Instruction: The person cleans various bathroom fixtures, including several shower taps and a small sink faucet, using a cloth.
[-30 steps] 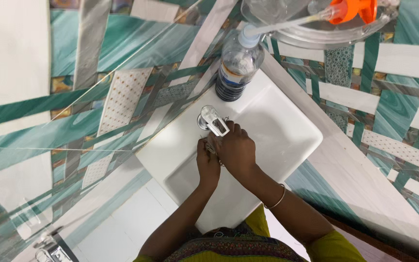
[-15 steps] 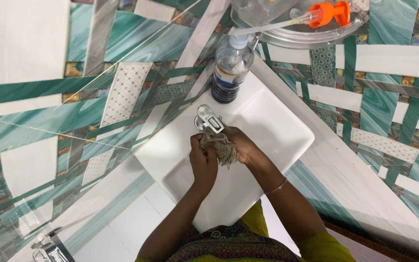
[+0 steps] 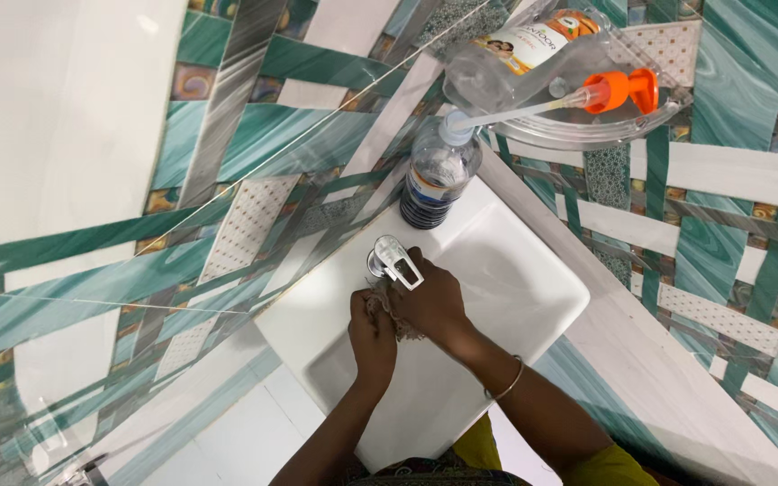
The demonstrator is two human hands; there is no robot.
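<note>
Both my hands are over the white washbasin, just below the chrome tap. My left hand and my right hand are pressed together around a small wet, brownish scrubbing pad, which shows between the fingers. My right hand lies partly over the left and almost touches the tap's lever. A thin bangle sits on my right wrist.
A clear plastic bottle with dark liquid stands on the basin's back corner. Above it a clear corner shelf holds a lying pump bottle with an orange nozzle. Patterned green and white tiles cover both walls.
My hands have kept rubbing the pad under the tap, the right hand sliding back over the left. The view has shifted down, so the shelf now shows fully.
</note>
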